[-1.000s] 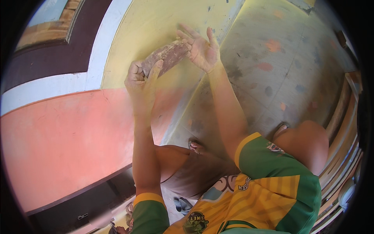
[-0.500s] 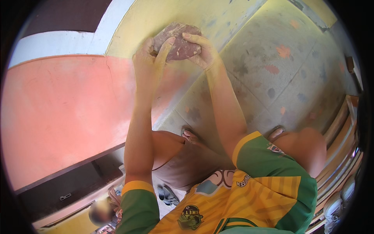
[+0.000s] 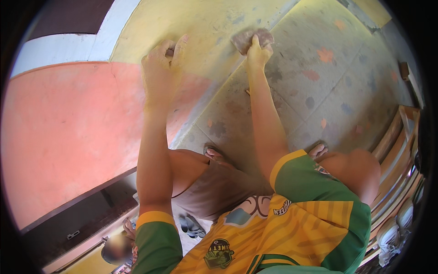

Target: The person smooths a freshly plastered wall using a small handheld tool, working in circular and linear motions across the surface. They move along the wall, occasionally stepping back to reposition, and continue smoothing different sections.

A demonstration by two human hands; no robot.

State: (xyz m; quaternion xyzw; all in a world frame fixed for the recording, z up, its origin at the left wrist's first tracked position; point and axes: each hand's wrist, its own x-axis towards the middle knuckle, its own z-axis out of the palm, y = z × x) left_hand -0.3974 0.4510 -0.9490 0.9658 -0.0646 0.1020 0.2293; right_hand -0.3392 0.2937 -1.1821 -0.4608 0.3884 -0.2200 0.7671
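My right hand (image 3: 259, 55) grips a worn, reddish-brown piece of sandpaper (image 3: 242, 41), thumb on top, near where the yellow wall (image 3: 205, 27) meets the floor. Pale yellow dust coats both hands. Farther left, my left hand (image 3: 164, 68) is raised in front of the wall with its fingers curled and its thumb up. A small dark reddish-brown bit (image 3: 170, 52) shows between those fingers; most of it is hidden, so I cannot make out what it is. The two hands are apart.
The lower wall is salmon pink (image 3: 68, 132), with a white band (image 3: 59, 52) above. Grey floor (image 3: 315, 82) carries leaf-shaped prints. Wooden slats (image 3: 392, 146) stand at the right. Dark slippers (image 3: 191, 226) lie behind my left leg; another person (image 3: 119, 246) is at lower left.
Both hands held the sandpaper together before. They have parted: the right has moved right with it, the left has drawn left with its fingers curled.
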